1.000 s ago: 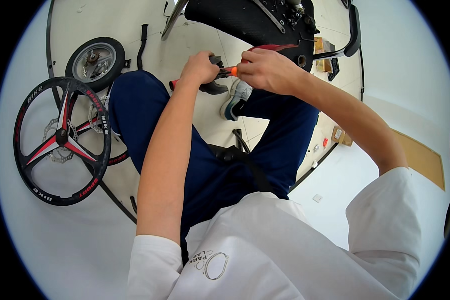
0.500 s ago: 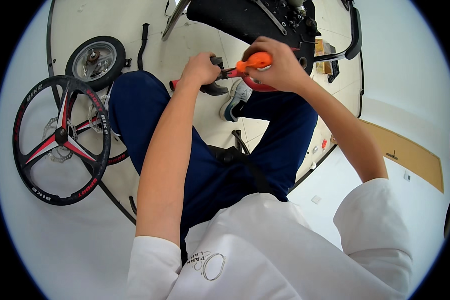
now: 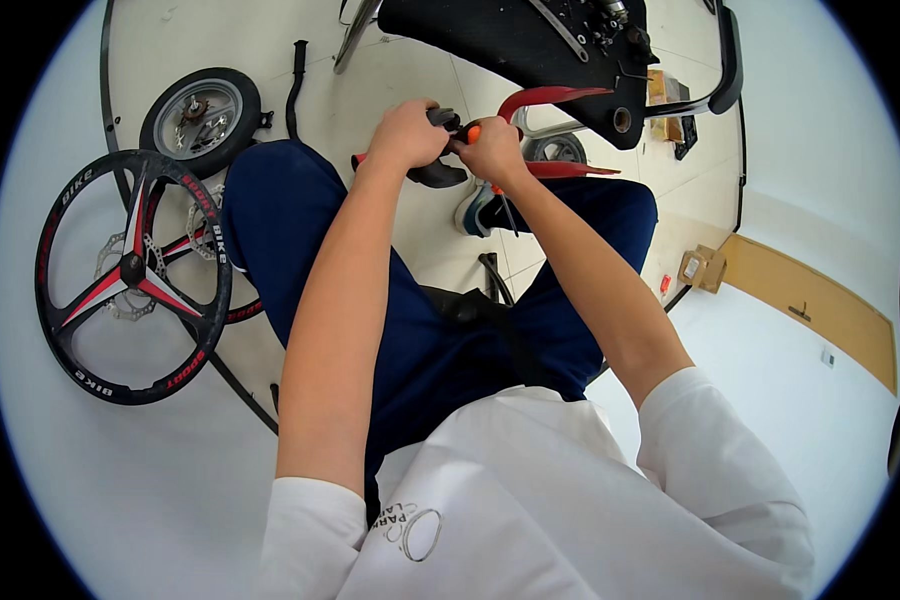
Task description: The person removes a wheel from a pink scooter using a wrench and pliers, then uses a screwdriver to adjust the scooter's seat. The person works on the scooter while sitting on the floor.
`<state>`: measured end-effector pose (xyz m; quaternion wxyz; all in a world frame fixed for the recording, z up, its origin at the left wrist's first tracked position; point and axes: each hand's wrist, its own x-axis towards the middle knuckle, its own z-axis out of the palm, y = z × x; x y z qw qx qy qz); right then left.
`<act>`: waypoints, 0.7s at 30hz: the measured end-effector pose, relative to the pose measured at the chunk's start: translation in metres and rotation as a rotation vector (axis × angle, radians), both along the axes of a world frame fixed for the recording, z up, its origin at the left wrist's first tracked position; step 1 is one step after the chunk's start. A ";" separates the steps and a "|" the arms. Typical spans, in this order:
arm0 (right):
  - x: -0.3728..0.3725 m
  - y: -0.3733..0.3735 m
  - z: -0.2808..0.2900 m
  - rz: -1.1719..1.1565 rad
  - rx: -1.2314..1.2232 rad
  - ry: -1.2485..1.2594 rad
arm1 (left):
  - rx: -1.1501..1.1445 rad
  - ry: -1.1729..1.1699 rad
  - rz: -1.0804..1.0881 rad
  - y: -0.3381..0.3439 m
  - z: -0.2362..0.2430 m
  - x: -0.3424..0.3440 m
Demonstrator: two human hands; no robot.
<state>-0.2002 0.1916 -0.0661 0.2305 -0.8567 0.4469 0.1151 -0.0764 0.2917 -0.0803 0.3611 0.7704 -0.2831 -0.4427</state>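
Observation:
My left hand (image 3: 408, 135) is closed around a red fork and a curved black part (image 3: 438, 176) at its crown, above my left knee. The red fork's two prongs (image 3: 545, 97) point to the right; its short red tube end sticks out left of my left hand. My right hand (image 3: 494, 158) is closed on an orange-handled screwdriver (image 3: 474, 132), with the shaft jutting out below the hand toward me. Its fingertips are at the black part beside my left hand; whether they pinch anything small is hidden.
A black chair seat (image 3: 490, 40) ahead carries a wrench (image 3: 560, 30) and several small metal parts. Three-spoke wheels (image 3: 130, 270) lean at the left, near a small wheel (image 3: 200, 120) and a black bar (image 3: 295, 90). Cardboard boxes (image 3: 703, 268) stand at the right.
My right hand has moved down and left to the crown, and the screwdriver has swung from pointing at the fork to pointing back toward me. The fork's prongs now show more.

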 end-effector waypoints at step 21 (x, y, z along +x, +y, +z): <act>-0.006 0.000 -0.002 0.249 -0.013 -0.150 | 0.022 -0.012 -0.008 -0.003 -0.001 0.000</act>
